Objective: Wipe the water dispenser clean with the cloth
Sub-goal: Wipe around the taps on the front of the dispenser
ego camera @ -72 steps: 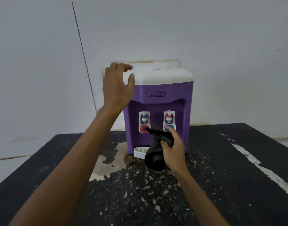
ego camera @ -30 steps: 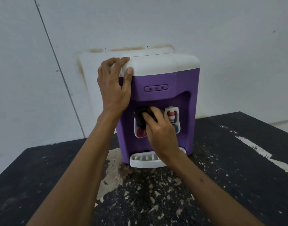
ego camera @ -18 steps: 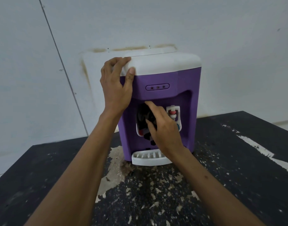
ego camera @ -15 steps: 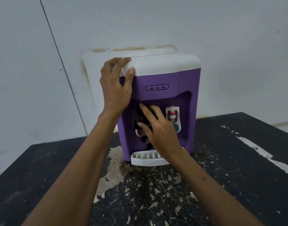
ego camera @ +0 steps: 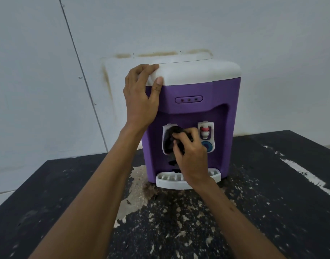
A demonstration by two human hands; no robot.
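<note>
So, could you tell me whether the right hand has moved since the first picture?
Yes: the right hand rose from drip tray level to the covered tap, gripping the cloth.

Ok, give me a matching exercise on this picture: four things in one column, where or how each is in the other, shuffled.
1 left hand
2 right hand
3 cloth
4 drip tray

A white, at the water dispenser's foot
B gripping the lid's corner
C black, bunched over one tap
D clutching the cloth

Pairs: 1-B, 2-D, 3-C, 4-A.
</note>
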